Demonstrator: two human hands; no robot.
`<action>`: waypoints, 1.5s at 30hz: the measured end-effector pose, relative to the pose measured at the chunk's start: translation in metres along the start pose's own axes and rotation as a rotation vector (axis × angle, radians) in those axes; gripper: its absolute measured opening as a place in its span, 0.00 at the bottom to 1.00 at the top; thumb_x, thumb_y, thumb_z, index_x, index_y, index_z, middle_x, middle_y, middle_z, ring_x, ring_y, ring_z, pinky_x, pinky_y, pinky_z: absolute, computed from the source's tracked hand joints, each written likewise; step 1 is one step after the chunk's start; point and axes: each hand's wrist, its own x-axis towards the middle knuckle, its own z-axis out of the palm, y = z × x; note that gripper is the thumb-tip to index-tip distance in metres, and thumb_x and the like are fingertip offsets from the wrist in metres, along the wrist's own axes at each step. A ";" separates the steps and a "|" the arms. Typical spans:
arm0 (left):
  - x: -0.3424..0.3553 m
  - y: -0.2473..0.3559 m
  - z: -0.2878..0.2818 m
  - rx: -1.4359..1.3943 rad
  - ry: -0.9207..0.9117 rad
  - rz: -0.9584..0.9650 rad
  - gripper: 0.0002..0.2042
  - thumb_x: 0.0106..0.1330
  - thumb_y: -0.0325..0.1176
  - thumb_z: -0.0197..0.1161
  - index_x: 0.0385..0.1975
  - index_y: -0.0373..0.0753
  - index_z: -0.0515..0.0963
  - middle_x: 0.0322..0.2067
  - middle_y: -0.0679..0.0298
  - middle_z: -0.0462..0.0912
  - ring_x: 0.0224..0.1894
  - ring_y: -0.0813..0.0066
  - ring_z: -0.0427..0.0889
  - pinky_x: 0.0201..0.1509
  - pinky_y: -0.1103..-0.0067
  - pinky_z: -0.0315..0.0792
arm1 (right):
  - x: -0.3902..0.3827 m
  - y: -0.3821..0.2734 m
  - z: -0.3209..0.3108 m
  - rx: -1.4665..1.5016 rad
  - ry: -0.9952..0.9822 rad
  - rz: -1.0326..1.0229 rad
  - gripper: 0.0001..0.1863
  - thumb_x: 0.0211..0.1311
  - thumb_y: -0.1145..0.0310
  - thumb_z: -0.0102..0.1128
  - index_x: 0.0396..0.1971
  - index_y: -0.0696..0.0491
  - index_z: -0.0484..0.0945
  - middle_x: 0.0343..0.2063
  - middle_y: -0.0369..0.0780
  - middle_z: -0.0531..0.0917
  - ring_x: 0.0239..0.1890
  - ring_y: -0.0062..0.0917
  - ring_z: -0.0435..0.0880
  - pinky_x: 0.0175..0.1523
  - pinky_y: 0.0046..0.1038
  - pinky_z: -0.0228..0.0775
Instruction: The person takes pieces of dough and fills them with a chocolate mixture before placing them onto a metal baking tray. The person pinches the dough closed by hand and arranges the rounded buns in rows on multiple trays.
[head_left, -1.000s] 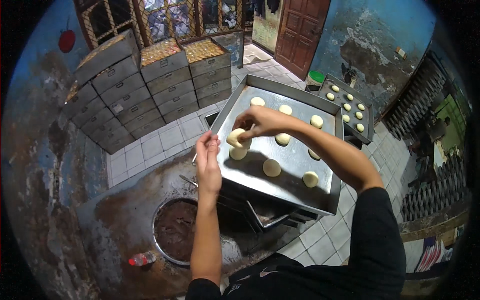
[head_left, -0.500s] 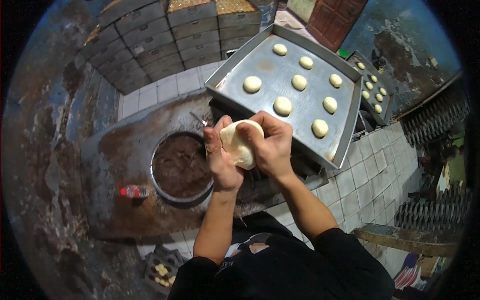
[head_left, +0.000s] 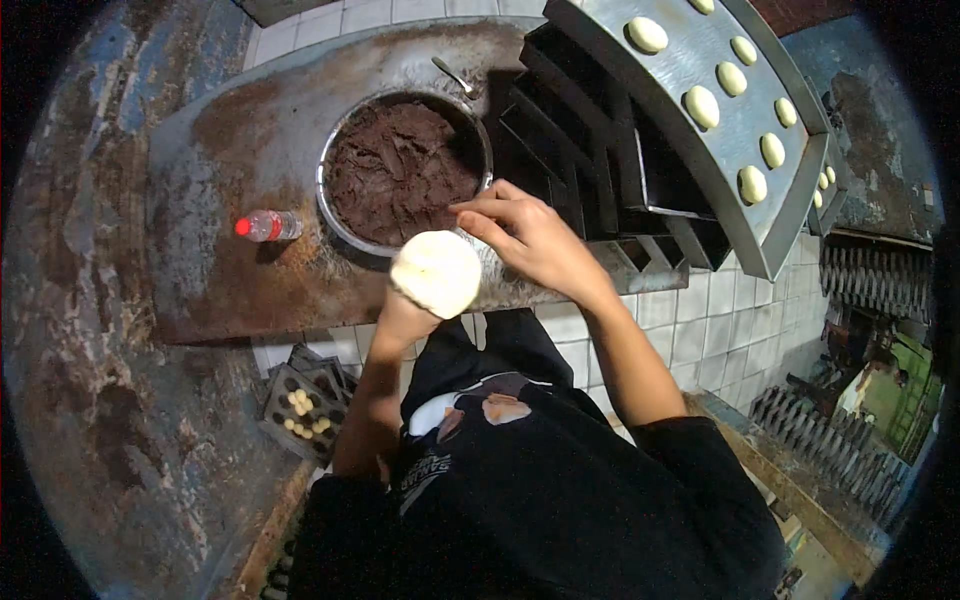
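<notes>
A flattened round of pale dough rests on my left hand, which cups it from below; most of those fingers are hidden under it. Just right of the dough, my right hand is by the near right rim of a round metal bowl. Its fingers are curled with the thumb close to them, and I cannot make out anything between them. Dark brown, thick filling with a furrowed surface lies in the bowl. On the table beyond the bowl lies a small metal spoon.
The worn table carries a red-capped clear bottle left of the bowl. At right, a metal tray with several dough balls sits above stacked dark pans. Below left, a moulded tray holds small pale balls.
The view has tipped down toward the table and my body. Both hands were pressing the dough; now it lies as a flat round on my left hand, and my right hand has come off it.
</notes>
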 end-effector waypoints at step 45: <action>-0.035 -0.042 -0.154 0.263 0.214 -0.099 0.20 0.56 0.30 0.80 0.46 0.35 0.82 0.39 0.60 0.90 0.43 0.72 0.88 0.49 0.72 0.80 | 0.027 0.008 0.172 0.084 -0.116 -0.203 0.19 0.65 0.78 0.59 0.55 0.54 0.83 0.49 0.47 0.83 0.55 0.41 0.83 0.61 0.38 0.75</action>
